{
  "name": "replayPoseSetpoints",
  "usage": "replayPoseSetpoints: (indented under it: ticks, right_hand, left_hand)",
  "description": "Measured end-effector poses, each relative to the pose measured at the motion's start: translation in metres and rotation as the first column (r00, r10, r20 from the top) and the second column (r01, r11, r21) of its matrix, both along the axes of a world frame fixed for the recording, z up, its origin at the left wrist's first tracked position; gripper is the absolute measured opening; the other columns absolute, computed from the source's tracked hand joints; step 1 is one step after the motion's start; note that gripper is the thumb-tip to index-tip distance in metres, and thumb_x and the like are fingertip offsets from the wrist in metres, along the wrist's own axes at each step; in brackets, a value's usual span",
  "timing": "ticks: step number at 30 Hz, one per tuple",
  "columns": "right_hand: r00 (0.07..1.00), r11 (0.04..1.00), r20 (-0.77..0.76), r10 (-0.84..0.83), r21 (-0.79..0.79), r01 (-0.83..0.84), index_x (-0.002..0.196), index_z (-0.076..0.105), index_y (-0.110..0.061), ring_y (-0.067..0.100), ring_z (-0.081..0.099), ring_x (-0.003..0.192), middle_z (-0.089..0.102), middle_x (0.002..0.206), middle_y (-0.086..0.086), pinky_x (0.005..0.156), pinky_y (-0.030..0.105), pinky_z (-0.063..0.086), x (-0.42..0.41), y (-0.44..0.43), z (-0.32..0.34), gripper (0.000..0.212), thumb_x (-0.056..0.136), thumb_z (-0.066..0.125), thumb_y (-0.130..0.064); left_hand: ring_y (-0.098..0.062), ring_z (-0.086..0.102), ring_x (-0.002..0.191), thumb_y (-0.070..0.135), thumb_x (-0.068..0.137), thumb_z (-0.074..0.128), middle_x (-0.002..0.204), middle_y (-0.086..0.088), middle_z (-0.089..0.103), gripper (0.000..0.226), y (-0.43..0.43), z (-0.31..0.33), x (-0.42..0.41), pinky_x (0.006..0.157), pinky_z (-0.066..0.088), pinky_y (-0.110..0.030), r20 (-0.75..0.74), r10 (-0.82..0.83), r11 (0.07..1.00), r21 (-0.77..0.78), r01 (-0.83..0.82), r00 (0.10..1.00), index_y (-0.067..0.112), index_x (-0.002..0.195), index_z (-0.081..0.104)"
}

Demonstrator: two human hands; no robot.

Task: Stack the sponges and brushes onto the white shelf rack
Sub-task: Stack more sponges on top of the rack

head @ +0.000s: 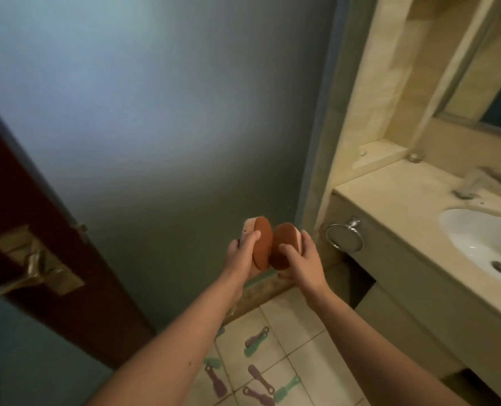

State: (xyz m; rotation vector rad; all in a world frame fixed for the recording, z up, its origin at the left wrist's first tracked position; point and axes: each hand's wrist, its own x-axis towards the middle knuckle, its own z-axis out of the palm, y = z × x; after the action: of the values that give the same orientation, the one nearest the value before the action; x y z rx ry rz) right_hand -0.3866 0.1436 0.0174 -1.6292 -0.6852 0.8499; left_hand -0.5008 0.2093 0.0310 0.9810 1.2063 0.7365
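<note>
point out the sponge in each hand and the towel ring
left-hand sponge (263,248), head view, on its brown face
right-hand sponge (284,233), head view, on its brown face above the thumb
towel ring (353,223), head view, on its wall mount

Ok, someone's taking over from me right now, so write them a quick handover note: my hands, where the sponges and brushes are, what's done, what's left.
Hands: the left hand grips one round sponge. The right hand grips a second sponge. Their brown faces are turned toward each other.
Brushes: several purple and teal ones lie on the floor tiles below the arms.
White shelf rack: not in view.
Done: both sponges are in hand; nothing is shown stacked yet.
Left: find the rack, set both sponges on it, then collect the brushes from the floor.
</note>
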Motion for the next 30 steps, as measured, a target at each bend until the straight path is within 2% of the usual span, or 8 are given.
replayPoseSetpoints:
  ticks: [3, 7, 10, 14, 19, 22, 25, 30]
  right_hand:
    - [0.994, 0.989, 0.02, -0.111, 0.102, 0.108, 0.109, 0.059, -0.017, 0.029, 0.064, 0.091, 0.065, 0.098, 0.008, 0.076, 0.048, 0.058, 0.035, -0.004, 0.02, 0.021, 0.089, 0.054, -0.017]
    - [0.977, 0.97, 0.006, -0.214, 0.123, 0.211, 0.089, 0.061, -0.018, 0.022, 0.06, 0.077, 0.062, 0.079, 0.003, 0.065, 0.039, 0.049, 0.086, -0.011, 0.043, 0.016, 0.092, 0.045, -0.02]
    - [0.96, 0.956, 0.02, -0.281, 0.095, 0.277, 0.077, 0.053, -0.021, 0.019, 0.054, 0.073, 0.055, 0.075, 0.002, 0.062, 0.034, 0.045, 0.13, -0.016, 0.056, 0.025, 0.096, 0.038, -0.022]
    - [0.944, 0.945, -0.055, -0.325, 0.01, 0.326, 0.088, 0.052, -0.022, 0.023, 0.059, 0.092, 0.058, 0.096, 0.01, 0.07, 0.036, 0.05, 0.191, -0.026, 0.07, 0.027, 0.101, 0.029, -0.027]
    - [0.935, 0.935, -0.034, -0.353, 0.034, 0.354, 0.083, 0.048, -0.013, 0.024, 0.051, 0.082, 0.05, 0.088, 0.012, 0.073, 0.038, 0.041, 0.278, -0.052, 0.085, 0.024, 0.097, 0.028, -0.013]
    - [0.92, 0.921, -0.061, -0.387, 0.015, 0.389, 0.088, 0.047, -0.012, 0.023, 0.05, 0.083, 0.05, 0.088, 0.01, 0.073, 0.037, 0.043, 0.328, -0.073, 0.087, 0.02, 0.096, 0.029, -0.015]
    - [0.907, 0.909, -0.076, -0.414, 0.011, 0.416, 0.088, 0.049, -0.011, 0.021, 0.05, 0.079, 0.051, 0.086, 0.009, 0.071, 0.036, 0.044, 0.369, -0.093, 0.09, 0.018, 0.094, 0.032, -0.016]
    - [0.873, 0.875, -0.095, -0.478, 0.03, 0.482, 0.107, 0.056, -0.003, 0.025, 0.058, 0.084, 0.059, 0.095, 0.012, 0.071, 0.038, 0.051, 0.427, -0.123, 0.101, 0.03, 0.093, 0.036, -0.021]
  left_hand:
    - [-0.015, 0.062, 0.086, 0.045, 0.093, 0.055, 0.1, -0.002, 0.06, 0.04, 0.003, 0.019, 0.035, 0.061, 0.056, -0.029, 0.049, -0.055, 0.998, 0.012, 0.055, 0.997, 0.016, 0.119, 0.051]
    - [-0.025, 0.059, 0.107, 0.047, 0.099, 0.041, 0.122, -0.009, 0.058, 0.044, 0.006, 0.034, 0.088, 0.088, 0.052, -0.041, -0.029, -0.155, 0.98, 0.121, 0.157, 0.988, 0.017, 0.131, 0.047]
    - [-0.024, 0.058, 0.108, 0.045, 0.102, 0.03, 0.125, -0.007, 0.056, 0.042, 0.004, 0.044, 0.132, 0.09, 0.051, -0.041, -0.057, -0.213, 0.961, 0.168, 0.22, 0.975, 0.021, 0.136, 0.041]
    - [-0.027, 0.051, 0.122, 0.04, 0.104, 0.024, 0.138, -0.007, 0.048, 0.046, -0.003, 0.058, 0.196, 0.101, 0.046, -0.049, -0.05, -0.282, 0.945, 0.156, 0.286, 0.958, 0.026, 0.147, 0.031]
    - [-0.028, 0.048, 0.125, 0.029, 0.105, 0.026, 0.141, -0.005, 0.044, 0.043, -0.02, 0.072, 0.282, 0.104, 0.043, -0.052, -0.03, -0.352, 0.923, 0.153, 0.352, 0.936, 0.03, 0.148, 0.029]
    - [-0.028, 0.05, 0.118, 0.027, 0.104, 0.03, 0.137, -0.007, 0.048, 0.043, -0.033, 0.075, 0.337, 0.102, 0.045, -0.049, 0.006, -0.394, 0.911, 0.133, 0.39, 0.919, 0.028, 0.147, 0.034]
    - [-0.027, 0.052, 0.114, 0.043, 0.101, 0.035, 0.133, -0.008, 0.05, 0.046, -0.051, 0.079, 0.39, 0.1, 0.046, -0.045, 0.003, -0.446, 0.885, 0.155, 0.44, 0.895, 0.024, 0.143, 0.038]
    - [-0.028, 0.055, 0.114, 0.066, 0.085, 0.051, 0.133, -0.009, 0.049, 0.062, -0.085, 0.094, 0.461, 0.097, 0.05, -0.048, 0.039, -0.568, 0.814, 0.17, 0.555, 0.822, 0.024, 0.131, 0.049]
